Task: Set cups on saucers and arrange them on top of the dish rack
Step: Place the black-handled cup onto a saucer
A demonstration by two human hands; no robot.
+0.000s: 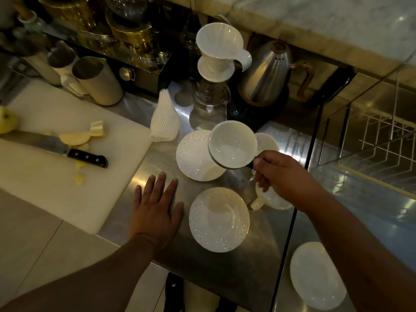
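- White ceramic cup (233, 145) hung tilted above the far dotted white saucer (195, 155), its handle pinched by the right hand (282, 176).
- The left hand (157, 207) lay flat, fingers spread, on the steel counter (225, 266) just beside the near dotted saucer (219, 219).

Your steel tabletop (225, 266)
On it: two dotted saucers (198, 156) (218, 220), a white cutting board (67, 176), foam netting (165, 119), your flat left hand (157, 212).

A knife (67, 147) lies on the white cutting board (56, 183) among fruit slices (75, 138); a steel kettle (265, 75) stands behind.
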